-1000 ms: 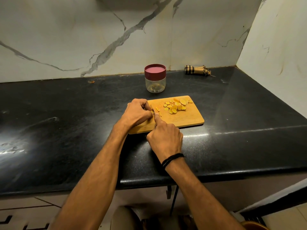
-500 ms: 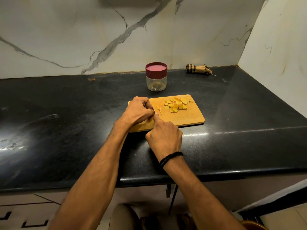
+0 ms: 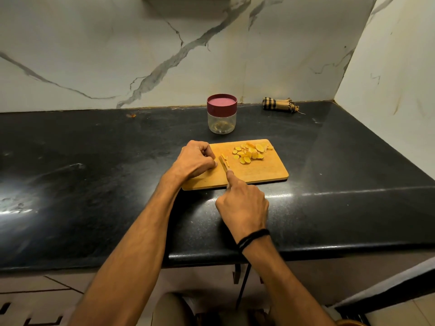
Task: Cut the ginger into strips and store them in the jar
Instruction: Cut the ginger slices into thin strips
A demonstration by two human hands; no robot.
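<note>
Legend: my right hand [image 3: 242, 203] hides the knife [image 3: 223, 164] handle; I cannot tell what my left hand [image 3: 196, 161] covers beneath curled fingers [image 3: 210, 162].

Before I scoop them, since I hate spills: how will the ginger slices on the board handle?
The ginger slices are thin rounds in a loose heap, so probably light and apt to scatter when pushed. Lying flat on the cutting board, they likely won't roll.

I drew my right hand [image 3: 242, 203] nearer, off my left hand [image 3: 196, 162], baring the knife [image 3: 223, 164] blade.
</note>
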